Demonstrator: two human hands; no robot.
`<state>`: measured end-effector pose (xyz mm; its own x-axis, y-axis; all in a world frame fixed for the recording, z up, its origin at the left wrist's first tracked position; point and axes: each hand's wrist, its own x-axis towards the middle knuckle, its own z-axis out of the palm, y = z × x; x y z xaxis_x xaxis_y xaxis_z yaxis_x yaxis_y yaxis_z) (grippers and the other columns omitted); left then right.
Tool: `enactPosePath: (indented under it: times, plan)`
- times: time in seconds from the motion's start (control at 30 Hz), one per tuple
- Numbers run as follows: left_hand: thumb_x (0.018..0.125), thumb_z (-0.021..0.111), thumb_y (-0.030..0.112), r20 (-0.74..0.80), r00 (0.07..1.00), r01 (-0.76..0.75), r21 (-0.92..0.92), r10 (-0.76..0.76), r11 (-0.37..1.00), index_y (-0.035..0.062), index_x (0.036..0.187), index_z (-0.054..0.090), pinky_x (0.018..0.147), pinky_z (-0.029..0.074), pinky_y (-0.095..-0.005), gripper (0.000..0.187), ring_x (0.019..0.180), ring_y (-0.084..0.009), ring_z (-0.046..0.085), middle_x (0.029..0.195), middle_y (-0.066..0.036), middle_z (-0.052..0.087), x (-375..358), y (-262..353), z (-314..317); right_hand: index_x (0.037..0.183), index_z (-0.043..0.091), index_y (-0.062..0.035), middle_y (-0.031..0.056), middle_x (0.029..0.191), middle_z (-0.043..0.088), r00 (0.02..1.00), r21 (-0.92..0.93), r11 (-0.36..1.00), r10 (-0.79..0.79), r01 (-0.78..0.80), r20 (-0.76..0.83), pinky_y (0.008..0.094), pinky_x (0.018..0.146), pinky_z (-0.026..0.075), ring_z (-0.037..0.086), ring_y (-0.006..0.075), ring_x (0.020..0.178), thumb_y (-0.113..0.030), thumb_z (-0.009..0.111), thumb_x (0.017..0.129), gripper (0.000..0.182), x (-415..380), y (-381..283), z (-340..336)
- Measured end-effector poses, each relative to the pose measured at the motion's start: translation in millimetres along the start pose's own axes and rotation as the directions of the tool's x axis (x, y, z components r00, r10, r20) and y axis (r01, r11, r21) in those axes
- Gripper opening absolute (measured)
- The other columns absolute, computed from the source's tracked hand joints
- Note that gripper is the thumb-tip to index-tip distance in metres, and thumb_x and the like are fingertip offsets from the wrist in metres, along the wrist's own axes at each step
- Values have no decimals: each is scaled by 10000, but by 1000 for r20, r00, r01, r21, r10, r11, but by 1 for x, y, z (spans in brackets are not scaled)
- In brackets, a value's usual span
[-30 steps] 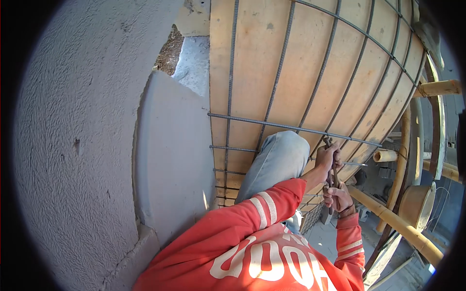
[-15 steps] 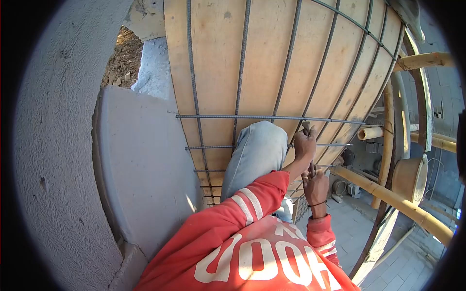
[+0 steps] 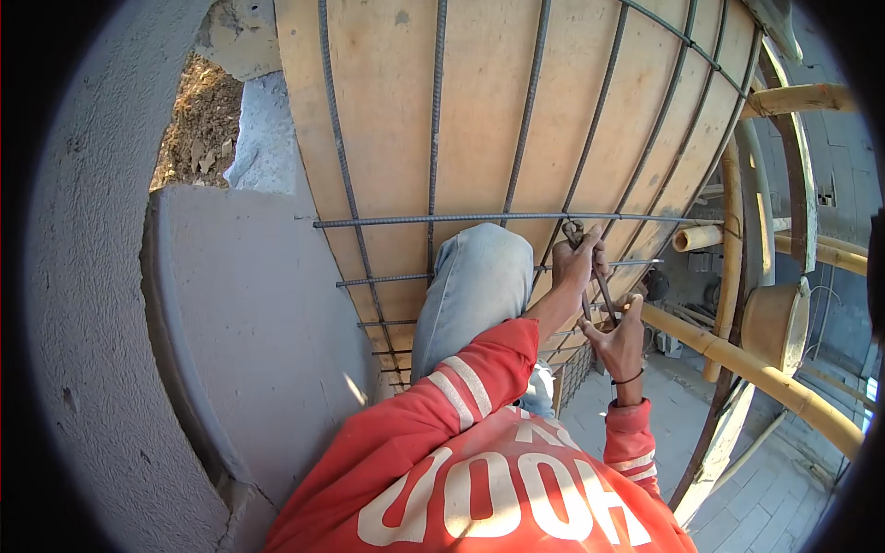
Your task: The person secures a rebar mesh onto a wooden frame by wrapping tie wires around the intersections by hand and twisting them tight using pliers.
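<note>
A pair of metal pincers (image 3: 604, 293) has its jaws at the long horizontal rebar rod (image 3: 516, 217), close to a crossing with an upright rod (image 3: 595, 124). My left hand (image 3: 575, 265) is closed around the upper part of the pincers, just below the jaws. Lower down, my right hand (image 3: 619, 346) holds the two handles, which stand apart, with thumb and fingers spread across them. Whether wire lies in the jaws is too small to tell. My bent knee (image 3: 484, 267) is beside the left hand, in front of the rods.
Plywood boarding (image 3: 387, 111) lies behind the rebar grid. A grey ledge (image 3: 249, 304) and rough wall (image 3: 101, 276) stand on the left. On the right are bamboo poles (image 3: 756, 359), a timber post (image 3: 714, 452) and a round basin (image 3: 776, 327), with a tiled floor (image 3: 765, 498) far below.
The pincer handles have spread apart, and my right hand has opened wider across them, shifting slightly right. My left hand stays near the jaws. The whole view has shifted a little.
</note>
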<state>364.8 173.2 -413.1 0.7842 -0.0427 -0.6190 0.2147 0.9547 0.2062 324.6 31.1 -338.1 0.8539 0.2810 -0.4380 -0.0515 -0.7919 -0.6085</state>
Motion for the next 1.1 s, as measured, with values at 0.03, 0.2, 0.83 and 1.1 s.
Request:
enactPosePath:
  times: [0.03, 0.2, 0.83, 1.1]
  plan:
    - [947, 721, 322, -49, 998, -39, 5, 39, 999, 51, 842, 645, 584, 567, -322, 301, 581, -159, 620, 688, -36, 622, 0, -1, 3, 1058, 475, -25, 97, 865, 603, 983, -222, 974, -85, 47, -166, 373, 624, 519, 668, 257, 752, -155, 862, 721, 529, -8, -10, 11]
    - [928, 734, 374, -135, 988, -72, 28, 75, 997, 29, 868, 662, 604, 586, -315, 358, 613, -191, 675, 737, -74, 677, -4, 3, 5, 946, 519, -70, 109, 953, 503, 890, -626, 778, -325, 58, -321, 440, 740, 421, 537, 322, 863, 6, 682, 684, 318, -13, -13, 47]
    - [963, 683, 412, -80, 997, -23, -67, 18, 997, 149, 679, 443, 463, 408, -304, 455, 446, -95, 423, 562, 42, 437, 22, -13, -3, 1268, 463, 67, 252, 1171, 578, 906, -533, 838, -309, 115, -290, 480, 846, 455, 562, 425, 1064, -44, 608, 846, 460, 2, -5, 48]
    - [959, 699, 398, -202, 971, -114, 79, 128, 990, 126, 690, 403, 378, 344, -283, 483, 398, -104, 418, 525, 32, 420, 31, -22, -5, 1120, 547, 5, 176, 998, 631, 892, -684, 708, -177, -179, -416, 454, 705, 502, 649, 366, 901, -156, 703, 791, 398, 2, 16, 68]
